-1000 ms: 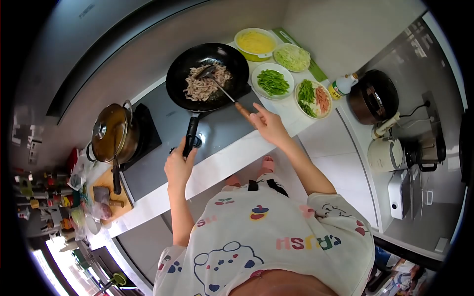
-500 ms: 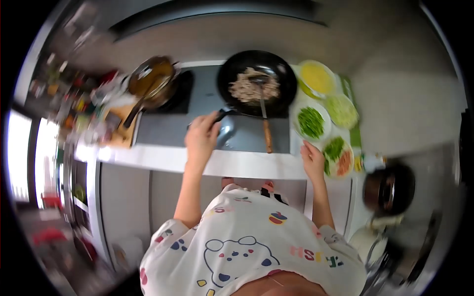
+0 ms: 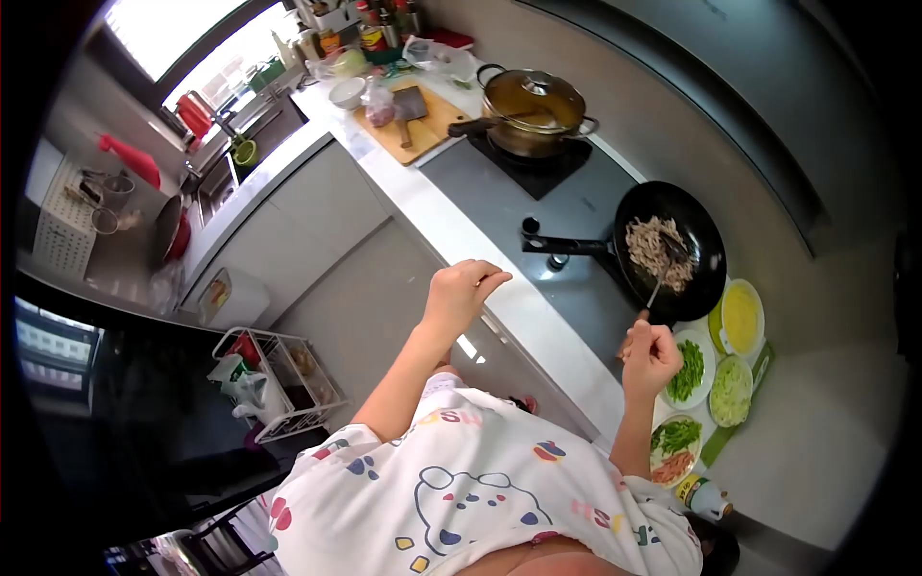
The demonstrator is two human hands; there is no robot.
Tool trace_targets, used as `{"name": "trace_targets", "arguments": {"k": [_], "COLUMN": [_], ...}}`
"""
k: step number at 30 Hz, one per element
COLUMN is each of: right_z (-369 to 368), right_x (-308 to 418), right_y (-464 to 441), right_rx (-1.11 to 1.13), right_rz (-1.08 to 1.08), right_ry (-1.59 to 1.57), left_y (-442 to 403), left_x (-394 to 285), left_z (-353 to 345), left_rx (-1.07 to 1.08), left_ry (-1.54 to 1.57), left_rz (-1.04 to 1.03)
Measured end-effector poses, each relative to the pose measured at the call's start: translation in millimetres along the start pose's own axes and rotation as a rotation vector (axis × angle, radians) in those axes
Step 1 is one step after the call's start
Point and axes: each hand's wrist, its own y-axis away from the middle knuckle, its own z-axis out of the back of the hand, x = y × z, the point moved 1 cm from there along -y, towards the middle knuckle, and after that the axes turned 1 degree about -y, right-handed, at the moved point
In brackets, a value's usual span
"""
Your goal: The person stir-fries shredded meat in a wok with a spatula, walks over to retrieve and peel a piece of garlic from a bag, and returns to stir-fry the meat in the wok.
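My left hand (image 3: 468, 293) is in the air over the counter's front edge, fingers curled together, with nothing showing in them. It is apart from the black handle of the wok (image 3: 706, 216). Cooked pale shredded meat (image 3: 661, 252) lies in the wok, with a metal spatula (image 3: 657, 290) resting in it. My right hand (image 3: 653, 360) is closed beside the spatula's wooden handle and partly covers it; whether the fingers grip it I cannot tell. Right of that hand stand a bowl of chopped green vegetable (image 3: 689, 376) and a plate of green and orange strips (image 3: 674, 468).
A lidded pot (image 3: 534, 108) stands on the far burner of the hob (image 3: 480, 192). Beyond it a cleaver (image 3: 410, 104) lies on a cutting board (image 3: 440, 113). Bowls of yellow liquid (image 3: 741, 317) and pale green shreds (image 3: 731, 392) stand at the right. A wire rack (image 3: 288, 384) is at lower left.
My view has turned left, bringing the sink and board into sight. My left hand has come away from the wok handle. My right hand now overlaps the spatula handle instead of the bowls' edge.
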Motion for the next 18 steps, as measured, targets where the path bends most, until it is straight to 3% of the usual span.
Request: {"name": "trace_targets", "arguments": {"k": [7, 18], "right_z": [-124.7, -382.9], "right_x": [-9.1, -3.0], "right_y": [15.7, 3.9], "right_rx": [0.193, 0.517], "right_rz": [0.099, 0.197], "right_ry": [0.046, 0.076], "left_y": [-28.4, -88.4], "left_x": [72.0, 248.0], "left_z": [68.7, 226.3], "left_rx": [-0.038, -0.156], "left_ry": [0.038, -0.169], "left_rz": [0.053, 0.118]}}
